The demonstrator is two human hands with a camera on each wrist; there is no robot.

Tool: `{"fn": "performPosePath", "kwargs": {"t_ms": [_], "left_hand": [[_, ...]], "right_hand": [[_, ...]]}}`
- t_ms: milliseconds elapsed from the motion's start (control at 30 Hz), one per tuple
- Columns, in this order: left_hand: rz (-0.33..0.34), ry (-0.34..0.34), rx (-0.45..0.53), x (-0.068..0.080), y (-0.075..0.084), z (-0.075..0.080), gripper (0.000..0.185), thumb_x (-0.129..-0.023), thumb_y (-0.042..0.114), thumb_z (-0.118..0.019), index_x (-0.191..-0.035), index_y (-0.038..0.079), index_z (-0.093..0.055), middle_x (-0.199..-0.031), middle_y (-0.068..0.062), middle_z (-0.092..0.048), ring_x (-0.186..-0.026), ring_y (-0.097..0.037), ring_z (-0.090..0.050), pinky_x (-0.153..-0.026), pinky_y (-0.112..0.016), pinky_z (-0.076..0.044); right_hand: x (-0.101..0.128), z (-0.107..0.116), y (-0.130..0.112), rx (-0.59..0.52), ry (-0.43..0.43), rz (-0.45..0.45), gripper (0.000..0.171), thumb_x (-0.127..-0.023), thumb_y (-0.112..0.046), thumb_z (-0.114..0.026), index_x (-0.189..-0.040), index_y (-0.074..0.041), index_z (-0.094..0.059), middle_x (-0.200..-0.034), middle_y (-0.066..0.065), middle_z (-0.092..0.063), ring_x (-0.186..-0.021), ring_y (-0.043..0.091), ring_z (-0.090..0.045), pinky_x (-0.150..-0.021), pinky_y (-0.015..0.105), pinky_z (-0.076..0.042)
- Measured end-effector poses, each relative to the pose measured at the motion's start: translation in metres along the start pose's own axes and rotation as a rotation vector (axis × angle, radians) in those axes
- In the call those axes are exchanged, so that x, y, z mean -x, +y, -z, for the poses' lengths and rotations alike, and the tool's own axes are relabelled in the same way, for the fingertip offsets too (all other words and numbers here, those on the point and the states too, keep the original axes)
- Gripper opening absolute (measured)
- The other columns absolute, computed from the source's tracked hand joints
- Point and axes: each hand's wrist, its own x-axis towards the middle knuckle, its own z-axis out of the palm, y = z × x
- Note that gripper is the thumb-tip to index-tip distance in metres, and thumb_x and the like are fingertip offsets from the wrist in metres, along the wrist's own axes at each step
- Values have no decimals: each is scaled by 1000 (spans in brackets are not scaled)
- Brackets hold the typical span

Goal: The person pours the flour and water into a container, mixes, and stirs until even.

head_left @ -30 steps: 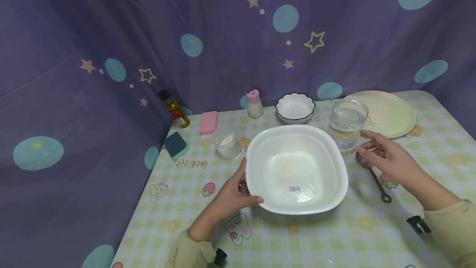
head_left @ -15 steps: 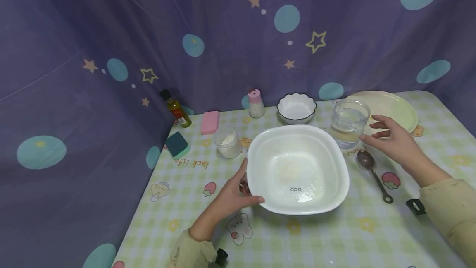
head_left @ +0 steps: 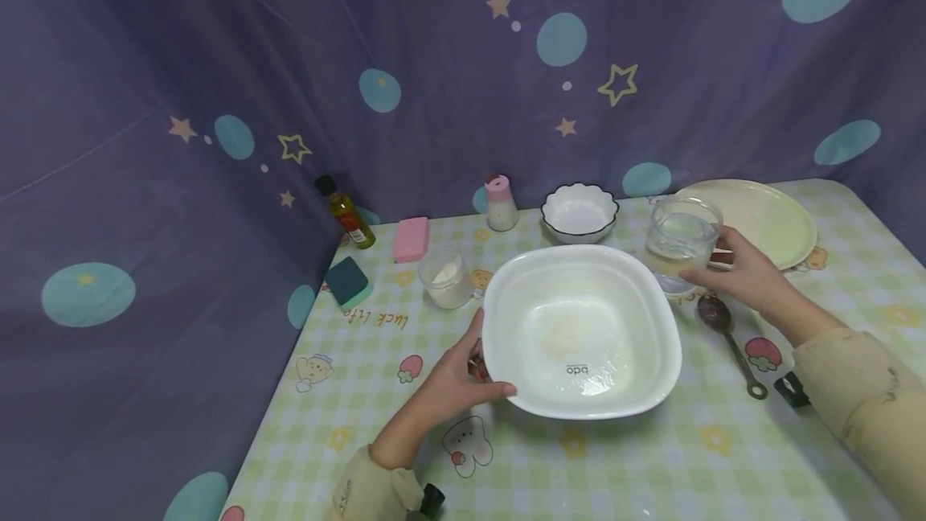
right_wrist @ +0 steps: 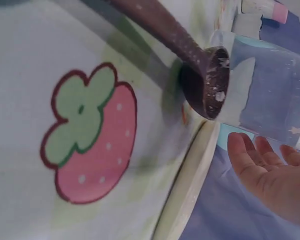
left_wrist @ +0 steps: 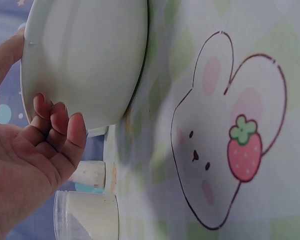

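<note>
Brown spoon (right_wrist: 202,75) bowl flecked white, right-wrist view only.

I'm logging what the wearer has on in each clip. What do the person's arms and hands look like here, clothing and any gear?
Both arms wear long, pale yellowish-beige sleeves that end at the wrists; the left sleeve has small dark lettering near the cuff, the right sleeve faint marks. The left hand and right hand are bare, with no gloves or rings visible. A small black device sits by each wrist.
</note>
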Motion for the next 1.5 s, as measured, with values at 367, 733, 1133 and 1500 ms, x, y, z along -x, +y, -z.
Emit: {"fn": "performPosePath", "kwargs": {"t_ms": [367, 733, 1133, 1500], "left_hand": [[-7, -11, 16, 0, 1, 0, 112, -81, 24, -82, -158, 26, -1, -90, -2, -63, -79, -21, -59, -72, -32, -51], [-14, -25, 39, -2, 0, -1, 112, -82, 14, -80, -158, 25, 2, -94, -10, -66, -78, -24, -59, -70, -32, -50], [-10, -16, 21, 0, 2, 0, 112, -81, 22, -81, -158, 24, 0, -90, -3, -64, -76, -19, -59, -69, -31, -51], [-15, -43, 40, 5, 19, 3, 110, -84, 15, -79, -158, 15, 2, -93, -11, -65, -78, -19, -58, -71, -30, -50]], "right_hand": [[-12, -8, 9, -56, 7, 45, 106, -83, -25, -79, -157, -10, -5, -154, 28, -20, -135, 58, -22, -103, 68, -26], [-18, -11, 16, -33, 29, 47, 114, -79, -25, -83, -157, -10, -2, -150, 30, -27, -136, 55, -22, -105, 69, -20], [-22, -11, 10, 81, 55, -29, 119, -75, -44, -83, -156, -5, -5, -148, 32, -31, -135, 54, -26, -105, 67, -22], [-19, -11, 6, 59, 50, -18, 113, -77, -43, -83, -156, -6, -11, -146, 30, -36, -134, 50, -30, -104, 66, -25]]}}
